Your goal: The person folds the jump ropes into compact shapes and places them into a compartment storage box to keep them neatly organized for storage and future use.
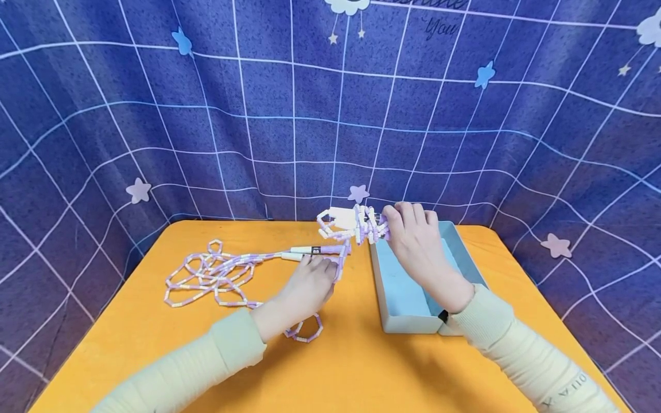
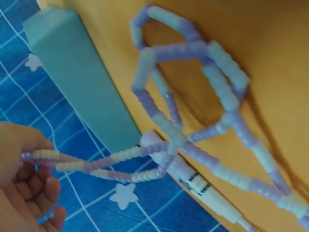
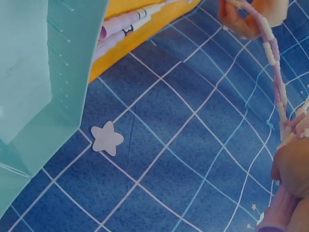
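My right hand (image 1: 417,244) is raised over the far left corner of the box. It grips a bundled purple-and-white beaded jump rope (image 1: 365,223) whose beads wrap around the handles; a purple handle (image 3: 281,209) shows under the fingers in the right wrist view. My left hand (image 1: 308,285) pinches a doubled strand (image 2: 120,164) of beads, which hangs toward the bundle. Behind the left hand, a pair of purple-and-white handles (image 1: 315,250) lies on the table, partly covered by it. From these handles a second beaded rope (image 1: 222,274) spreads in loose loops to the left.
A light blue box (image 1: 379,287) with a divider stands right of centre, partly under my right arm. One bead loop (image 1: 308,338) lies near my left wrist. The orange table (image 1: 330,378) ends at a dark blue curtain (image 1: 320,137) with a white grid and stars.
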`<state>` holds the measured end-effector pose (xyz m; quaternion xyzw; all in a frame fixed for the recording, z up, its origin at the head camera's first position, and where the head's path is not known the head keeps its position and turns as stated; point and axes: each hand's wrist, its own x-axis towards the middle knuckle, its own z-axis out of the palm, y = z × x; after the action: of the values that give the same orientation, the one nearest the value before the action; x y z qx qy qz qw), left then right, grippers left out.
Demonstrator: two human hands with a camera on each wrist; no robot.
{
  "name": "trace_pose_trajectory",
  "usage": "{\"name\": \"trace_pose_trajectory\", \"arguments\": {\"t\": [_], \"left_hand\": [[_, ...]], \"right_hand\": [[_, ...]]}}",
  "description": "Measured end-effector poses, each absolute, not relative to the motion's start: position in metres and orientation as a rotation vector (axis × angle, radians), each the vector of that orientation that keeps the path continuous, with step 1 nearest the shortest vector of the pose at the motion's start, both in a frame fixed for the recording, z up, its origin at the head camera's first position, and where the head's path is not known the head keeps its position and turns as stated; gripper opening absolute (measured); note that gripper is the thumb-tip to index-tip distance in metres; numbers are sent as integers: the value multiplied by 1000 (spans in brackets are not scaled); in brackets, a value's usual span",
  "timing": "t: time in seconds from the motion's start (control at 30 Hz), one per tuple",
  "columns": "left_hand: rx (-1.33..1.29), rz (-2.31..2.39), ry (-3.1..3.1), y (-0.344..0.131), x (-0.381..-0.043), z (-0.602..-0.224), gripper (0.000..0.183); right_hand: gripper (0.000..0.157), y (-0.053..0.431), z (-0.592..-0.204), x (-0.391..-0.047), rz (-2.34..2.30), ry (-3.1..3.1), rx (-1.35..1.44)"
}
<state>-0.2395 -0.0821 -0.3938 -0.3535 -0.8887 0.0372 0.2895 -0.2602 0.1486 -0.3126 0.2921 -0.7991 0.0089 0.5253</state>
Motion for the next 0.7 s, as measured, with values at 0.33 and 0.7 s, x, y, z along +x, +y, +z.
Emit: {"name": "trace_pose_trajectory", "arguments": {"t": [0.33,0.7], "left_hand": [[-897,148,-2378,-73,-220,-383,21],[-998,126,-2305,-68,-194,-365,19]], "right_hand": [[15,151,-320,-268,-32,-1923,581],[14,151,-322,-269,-66,-1932,516]]}}
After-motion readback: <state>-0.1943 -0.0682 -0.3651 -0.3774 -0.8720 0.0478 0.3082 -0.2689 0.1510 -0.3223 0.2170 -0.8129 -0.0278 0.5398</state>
